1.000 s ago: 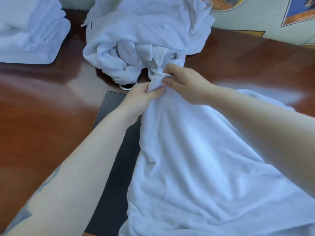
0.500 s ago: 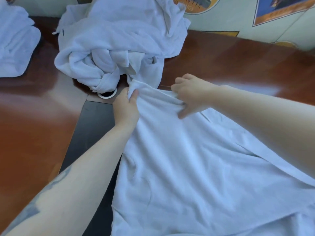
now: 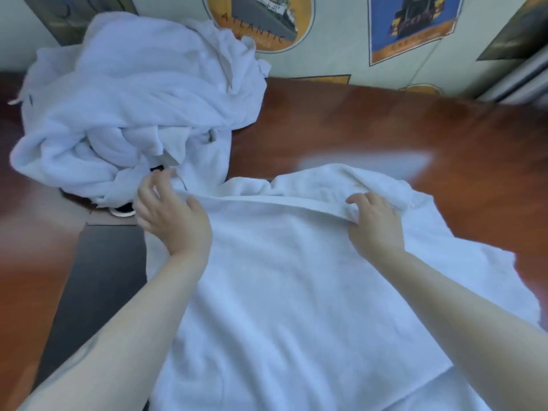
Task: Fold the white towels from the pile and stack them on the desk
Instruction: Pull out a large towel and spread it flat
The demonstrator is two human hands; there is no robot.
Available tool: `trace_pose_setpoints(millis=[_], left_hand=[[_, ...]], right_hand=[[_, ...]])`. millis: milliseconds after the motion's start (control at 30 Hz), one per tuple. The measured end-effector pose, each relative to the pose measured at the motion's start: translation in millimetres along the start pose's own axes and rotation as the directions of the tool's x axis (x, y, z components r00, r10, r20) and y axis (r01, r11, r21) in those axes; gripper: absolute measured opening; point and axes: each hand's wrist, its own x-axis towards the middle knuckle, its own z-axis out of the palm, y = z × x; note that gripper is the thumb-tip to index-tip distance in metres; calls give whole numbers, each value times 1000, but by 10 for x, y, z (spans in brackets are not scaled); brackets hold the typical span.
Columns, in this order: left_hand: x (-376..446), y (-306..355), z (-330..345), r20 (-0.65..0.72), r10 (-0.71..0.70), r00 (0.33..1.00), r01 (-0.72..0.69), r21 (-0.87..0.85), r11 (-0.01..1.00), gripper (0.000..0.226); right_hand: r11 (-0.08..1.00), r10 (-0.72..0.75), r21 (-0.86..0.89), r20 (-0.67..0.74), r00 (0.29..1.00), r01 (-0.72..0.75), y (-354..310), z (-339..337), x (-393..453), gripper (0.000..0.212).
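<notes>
A white towel (image 3: 296, 292) lies spread over the reddish-brown counter (image 3: 385, 120), covering the near middle and running off the bottom of the view. Its far hem is drawn out as a taut band between the two hands. The left hand (image 3: 172, 215) sits at the hem's left corner, about 10 o'clock from the towel's middle, thumb laid on the cloth and fingers spread and loosely bent; blur hides whether they actually pinch the corner. The right hand (image 3: 375, 223), near 1 o'clock, has fingers curled over the hem and grips it, with a rumple of loose cloth bunched just beyond.

The pile of unfolded towels (image 3: 133, 114) heaps at 11 o'clock, its lower edge touching or overlapping the spread towel's far left corner. A dark panel (image 3: 100, 277) is set into the counter at 9 o'clock, partly under the towel. Posters (image 3: 261, 22) hang on the wall behind.

The step in hand looks like squaring the far edge before the first fold. To do it well, keep the hem straight and evenly tensioned, free the left corner from the pile so nothing drags along, smooth the bunched cloth past the right hand, then bring the hem toward the near edge with corners matched.
</notes>
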Motion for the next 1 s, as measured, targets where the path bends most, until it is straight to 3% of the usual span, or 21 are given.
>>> trace_pose_setpoints(millis=[67,133,233,300,400,467,500,567,600,700,767,900,1000], left_hand=[[-358,378,168,119,310,943,-288,-175,942,55],[-783,729,363,336,515,789,-437,-283,854,54],[-1322,1096,619,548,584,599,-499,-316,807,56],[-1573,1208,801,641,587,494,-546,-297,783,58],[-1794,1294,984,744,538,397,-617,-218,756,59],[-1889,1303,1034,751,492,440,-599,-163,784,54],[-1929,1299,1051,737,479,476,-585,-142,799,52],[-1990,1285,1074,691,487,534,-596,-100,797,50],[-2010,1283,1089,668,496,555,-606,-83,791,50],[-2032,1310,1139,634,456,624,-589,-2,808,54],[-2035,1313,1170,623,404,669,-579,97,809,60],[-2060,1293,1187,609,401,684,-589,137,796,60],[-2066,1291,1200,611,402,682,-595,143,791,60]], right_hand=[[991,136,9,-62,989,-136,374,-16,-215,50],[969,245,15,-56,968,-245,770,-104,-334,47],[945,326,14,52,944,-327,1270,-230,-422,40],[948,298,69,154,942,-311,1475,-300,-389,30],[921,236,215,354,905,-324,1650,-511,-160,13],[781,193,484,416,889,-396,1653,-643,6,8],[734,203,560,358,911,-383,1642,-657,106,4],[768,250,545,228,941,-336,1579,-600,362,11],[781,258,519,239,936,-347,1510,-548,489,17],[684,283,524,450,847,-507,1269,-375,779,39],[617,294,558,490,821,-554,1207,-271,939,36],[657,230,581,451,862,-480,1347,-266,1304,15],[754,214,565,270,939,-334,1560,-420,1678,16]])
